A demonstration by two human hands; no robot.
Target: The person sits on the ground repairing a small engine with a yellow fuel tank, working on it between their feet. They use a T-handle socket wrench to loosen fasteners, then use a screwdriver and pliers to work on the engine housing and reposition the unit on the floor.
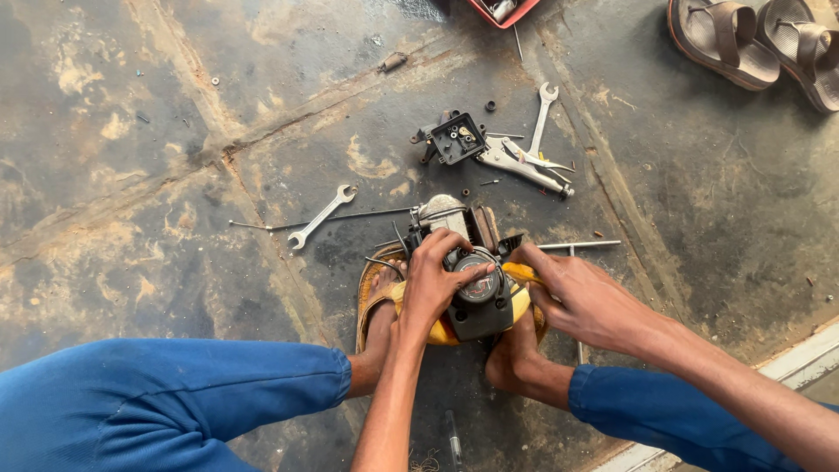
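Both hands clamp the small engine (476,288) braced between the bare feet on the floor (131,175), left hand (435,281) fingers closed over its top at nine o'clock, right hand (584,299) gripping its yellow side at three, and it looks heavy, rigid, probably greasy, best held by the casing.

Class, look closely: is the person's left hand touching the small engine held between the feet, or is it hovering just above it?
Touching. The head view shows the left hand laid on the small engine, its fingers curled over the round top with no gap visible.

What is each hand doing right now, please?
Left hand: closed over the small engine, fingers on its round top.
Right hand: gripping the engine's yellow side.
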